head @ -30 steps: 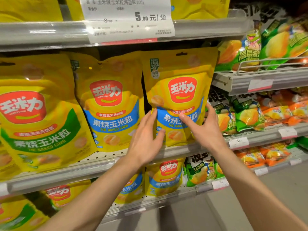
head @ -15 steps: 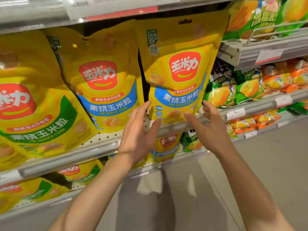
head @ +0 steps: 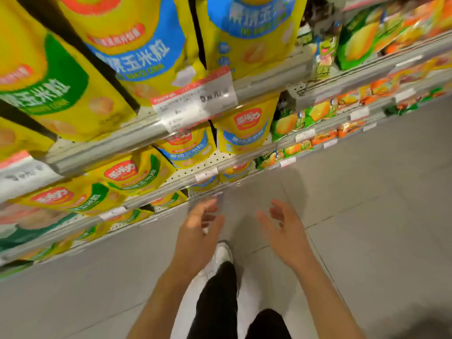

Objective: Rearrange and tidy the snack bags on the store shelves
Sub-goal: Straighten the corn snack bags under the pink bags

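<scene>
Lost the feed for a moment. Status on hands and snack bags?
Left hand open, empty. Right hand open, empty. Yellow corn bags standing on the shelves, untouched. Nothing in the way.

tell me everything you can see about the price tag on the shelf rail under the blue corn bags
The price tag is a white paper label with a red top strip, behind a glossy clear holder on the grey shelf rail. It tilts with the rail and overlaps the bottoms of the blue-banded corn bags. Print is blurred. No hand touches it.

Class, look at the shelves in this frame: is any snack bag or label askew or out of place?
Mildly. The large price label on the shelf rail hangs tilted, and one green-banded bag leans over. Both hands hold nothing.
</scene>
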A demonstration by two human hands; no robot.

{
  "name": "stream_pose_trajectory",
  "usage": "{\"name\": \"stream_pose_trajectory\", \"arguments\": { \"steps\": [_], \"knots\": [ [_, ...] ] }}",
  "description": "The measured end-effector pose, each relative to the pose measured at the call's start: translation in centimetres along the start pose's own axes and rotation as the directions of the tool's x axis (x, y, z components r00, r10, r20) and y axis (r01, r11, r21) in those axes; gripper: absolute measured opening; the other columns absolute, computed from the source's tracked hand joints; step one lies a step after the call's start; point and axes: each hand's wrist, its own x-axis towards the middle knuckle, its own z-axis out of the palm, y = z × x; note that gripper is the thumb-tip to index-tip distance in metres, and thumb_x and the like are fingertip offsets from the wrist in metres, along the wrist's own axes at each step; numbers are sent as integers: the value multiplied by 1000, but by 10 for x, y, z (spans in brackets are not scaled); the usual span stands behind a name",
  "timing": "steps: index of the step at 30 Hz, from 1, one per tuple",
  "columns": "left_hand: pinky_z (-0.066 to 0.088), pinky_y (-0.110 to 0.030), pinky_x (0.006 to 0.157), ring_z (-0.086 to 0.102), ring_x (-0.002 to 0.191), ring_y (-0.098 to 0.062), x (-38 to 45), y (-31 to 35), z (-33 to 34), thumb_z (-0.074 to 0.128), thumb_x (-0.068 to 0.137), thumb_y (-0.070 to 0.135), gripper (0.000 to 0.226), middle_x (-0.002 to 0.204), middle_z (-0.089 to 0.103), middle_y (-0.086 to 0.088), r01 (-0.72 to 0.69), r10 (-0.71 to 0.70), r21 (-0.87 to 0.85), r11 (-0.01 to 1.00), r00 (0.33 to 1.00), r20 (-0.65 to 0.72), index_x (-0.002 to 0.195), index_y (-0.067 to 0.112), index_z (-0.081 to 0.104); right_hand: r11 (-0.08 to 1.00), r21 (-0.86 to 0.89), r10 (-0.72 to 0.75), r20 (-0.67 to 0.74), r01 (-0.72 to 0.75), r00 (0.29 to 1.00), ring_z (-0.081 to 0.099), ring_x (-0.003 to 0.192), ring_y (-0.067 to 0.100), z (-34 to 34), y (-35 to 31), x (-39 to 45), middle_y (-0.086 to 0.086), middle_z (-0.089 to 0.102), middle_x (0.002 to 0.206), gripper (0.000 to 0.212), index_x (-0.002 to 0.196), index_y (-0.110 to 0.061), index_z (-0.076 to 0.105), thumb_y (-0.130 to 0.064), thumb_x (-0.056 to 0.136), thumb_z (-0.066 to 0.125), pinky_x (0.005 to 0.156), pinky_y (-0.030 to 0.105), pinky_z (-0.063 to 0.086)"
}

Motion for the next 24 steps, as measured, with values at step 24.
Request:
{"name": "stream_pose_trajectory", "arguments": {
  "steps": [24],
  "knots": [
    [42,-2,65,66,73,8,-13,229,-133,68,97,19,18,91,70,9,-87,95,48,995,975,-203,112,29,63,879,-324,-362,26,350,932,59,123,23,-100,-254,-39,5,61,131,45,137,-12,61,-28,96,71,93,21,39]
  ]
}}
